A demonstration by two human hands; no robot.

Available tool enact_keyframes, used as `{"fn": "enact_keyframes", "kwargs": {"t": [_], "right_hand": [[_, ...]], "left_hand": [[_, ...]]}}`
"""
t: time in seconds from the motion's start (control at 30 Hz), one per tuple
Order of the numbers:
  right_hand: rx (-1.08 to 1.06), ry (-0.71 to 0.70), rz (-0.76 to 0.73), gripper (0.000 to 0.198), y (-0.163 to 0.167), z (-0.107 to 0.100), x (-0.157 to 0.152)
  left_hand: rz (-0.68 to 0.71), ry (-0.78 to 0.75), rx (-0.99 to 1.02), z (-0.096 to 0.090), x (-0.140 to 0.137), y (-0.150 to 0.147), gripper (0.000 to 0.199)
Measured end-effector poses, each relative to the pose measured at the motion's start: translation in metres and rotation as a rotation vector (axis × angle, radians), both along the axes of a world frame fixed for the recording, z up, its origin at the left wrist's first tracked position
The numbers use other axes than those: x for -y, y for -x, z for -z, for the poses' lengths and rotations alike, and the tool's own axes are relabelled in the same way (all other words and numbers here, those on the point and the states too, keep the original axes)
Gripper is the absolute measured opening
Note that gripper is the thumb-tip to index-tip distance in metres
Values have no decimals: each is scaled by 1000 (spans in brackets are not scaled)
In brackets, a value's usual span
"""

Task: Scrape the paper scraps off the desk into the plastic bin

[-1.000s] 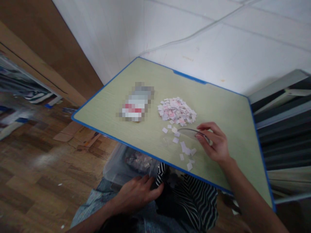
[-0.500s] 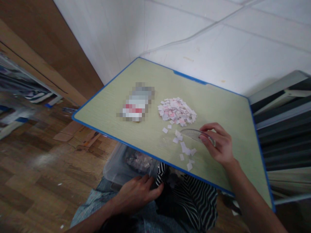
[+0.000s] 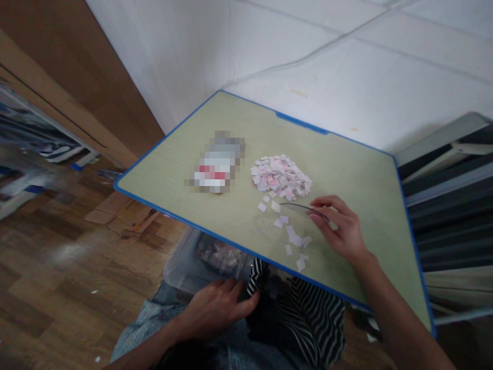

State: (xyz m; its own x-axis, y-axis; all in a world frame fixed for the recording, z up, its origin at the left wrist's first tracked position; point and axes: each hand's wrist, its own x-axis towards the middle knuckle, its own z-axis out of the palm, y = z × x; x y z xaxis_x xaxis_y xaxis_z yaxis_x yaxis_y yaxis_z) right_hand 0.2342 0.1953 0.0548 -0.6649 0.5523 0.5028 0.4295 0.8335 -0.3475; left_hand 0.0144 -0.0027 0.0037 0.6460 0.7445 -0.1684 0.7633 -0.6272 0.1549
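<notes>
Right hand (image 3: 341, 226), at the near right of the pile of paper squares (image 3: 281, 177): thumb and fingers closed on a slim, curved tool (image 3: 304, 206), probably tweezers, with tip at 1 loose square (image 3: 276, 206) just in front of the pile; any clamping of that square impossible to tell. Left hand (image 3: 219, 306), well apart from the right, lower and nearer than the pile: fingers bent loosely by a clear tub (image 3: 179, 262); any grip there impossible to tell.

Handling, as judged: squares almost weightless, thin, bendable, easily scattered; best taken by 1 edge or corner. Tool apparently stiff; best pinched near mid-length.

Materials: matte paper, white with pink patches, in a low mound, with loose pieces (image 3: 295, 237) strewn before the pile. Left of the pile, a flat oblong item (image 3: 215, 164), details masked by blurring. Beneath the pile, a smooth, pale green worktop (image 3: 346, 159), blue-rimmed. Nearer than the pile, striped cloth (image 3: 316, 313). Beyond the pile, white wall (image 3: 327, 56); far left, plank-patterned floor (image 3: 57, 267).
</notes>
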Motion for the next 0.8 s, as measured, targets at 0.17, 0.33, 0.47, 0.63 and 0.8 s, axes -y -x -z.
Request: {"fn": "enact_keyframes", "kwargs": {"t": [0.17,0.33,0.47,0.63,0.8], "right_hand": [[7,3,-78,10,-1,-10,2],[-10,10,-43,7,1,-8,1],[12,10,-67,8,0,-7,2],[-19,11,-57,7,-1,-9,3],[-22,20,-114,9,0,-13,4]], "left_hand": [[-8,-3,11,5,2,0,48],[-1,-8,14,4,2,0,47],[4,13,7,1,0,0,48],[8,15,-2,1,0,0,44],[3,15,-4,3,0,0,46]]}}
